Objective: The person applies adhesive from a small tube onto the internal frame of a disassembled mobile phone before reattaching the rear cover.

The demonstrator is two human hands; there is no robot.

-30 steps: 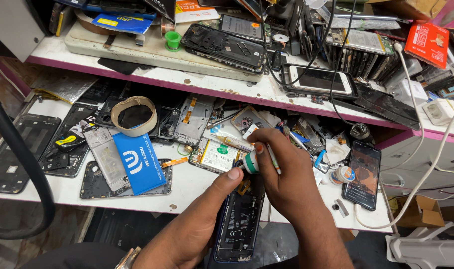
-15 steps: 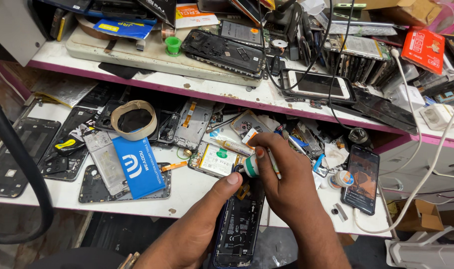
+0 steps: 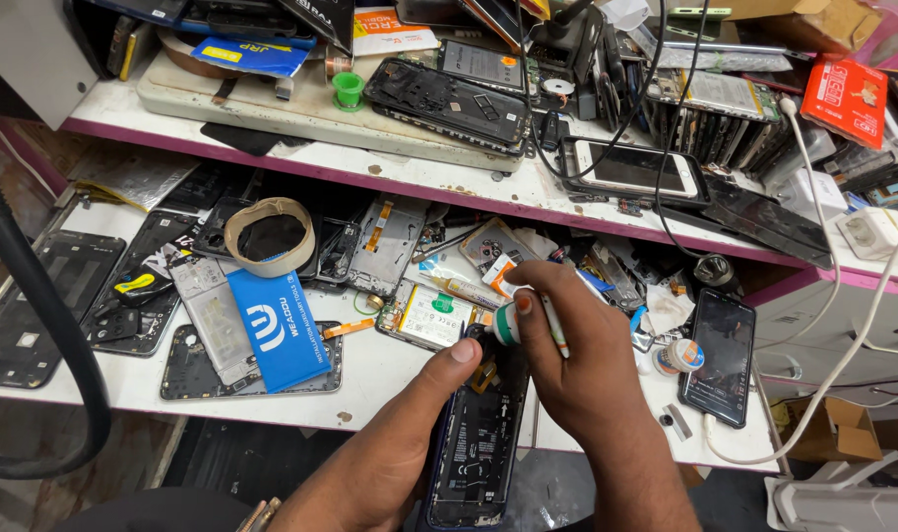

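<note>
My left hand [image 3: 395,433] grips the left edge of an opened black phone [image 3: 477,438] that lies lengthwise over the front edge of the white bench, its thumb resting near the phone's top. My right hand [image 3: 577,360] is closed around a small screwdriver [image 3: 533,320] with a white and green handle, held tip-down over the upper part of the phone's inner board. A white battery with a green sticker [image 3: 429,315] lies just beyond the phone's top end.
A blue card [image 3: 277,330], a tape roll [image 3: 269,234] and several phone frames cover the bench's left. A black phone [image 3: 720,355] with a white cable lies at the right. An upper shelf [image 3: 272,148] carries more phones and parts. A thick black hose [image 3: 45,325] curves at far left.
The view has shifted slightly. My right hand with the screwdriver has moved a little toward the phone's top; my left hand keeps its hold on the phone.
</note>
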